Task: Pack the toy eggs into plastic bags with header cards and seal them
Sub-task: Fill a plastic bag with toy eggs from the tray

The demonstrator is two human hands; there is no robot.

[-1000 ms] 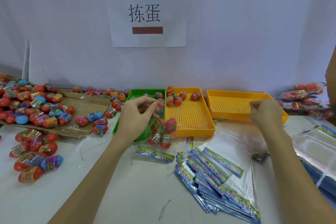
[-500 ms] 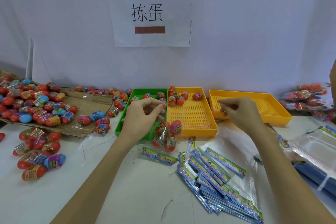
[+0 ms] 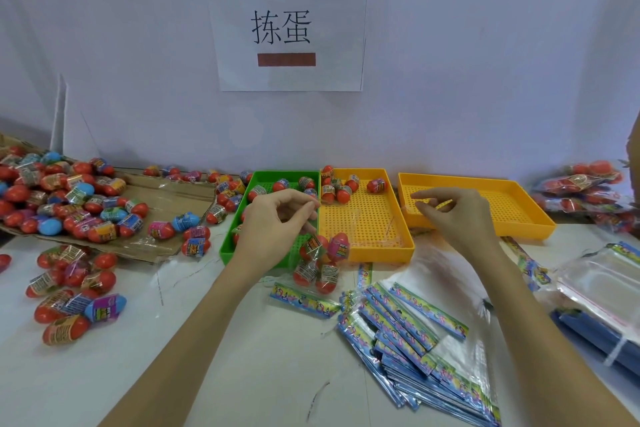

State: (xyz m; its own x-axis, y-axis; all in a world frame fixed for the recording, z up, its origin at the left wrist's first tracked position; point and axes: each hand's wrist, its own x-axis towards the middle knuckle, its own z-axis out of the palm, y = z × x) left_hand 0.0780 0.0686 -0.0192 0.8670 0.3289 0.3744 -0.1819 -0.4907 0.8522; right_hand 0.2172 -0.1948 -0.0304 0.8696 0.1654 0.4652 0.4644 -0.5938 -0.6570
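Note:
My left hand (image 3: pixel 273 229) pinches the top edge of a clear plastic bag (image 3: pixel 313 255) in front of the green tray (image 3: pixel 228 250). Several red and pink toy eggs (image 3: pixel 337 246) hang inside the bag. Its blue header card (image 3: pixel 304 300) lies on the table below. My right hand (image 3: pixel 457 218) hovers over the gap between the two yellow trays, its fingertips pinching the thin clear film of the bag's other top corner. A fanned stack of empty bags with header cards (image 3: pixel 408 333) lies below my right hand.
Loose eggs are heaped on cardboard (image 3: pixel 69 201) at the left, and more lie on the table (image 3: pixel 69 288). The middle yellow tray (image 3: pixel 381 250) holds a few eggs; the right yellow tray (image 3: pixel 519 232) holds none. Packed bags (image 3: pixel 581 191) and clear bags (image 3: pixel 606 288) sit far right.
My right hand has moved left from over the right yellow tray toward the bag. My left hand has kept its pinch on the bag of eggs in the same place.

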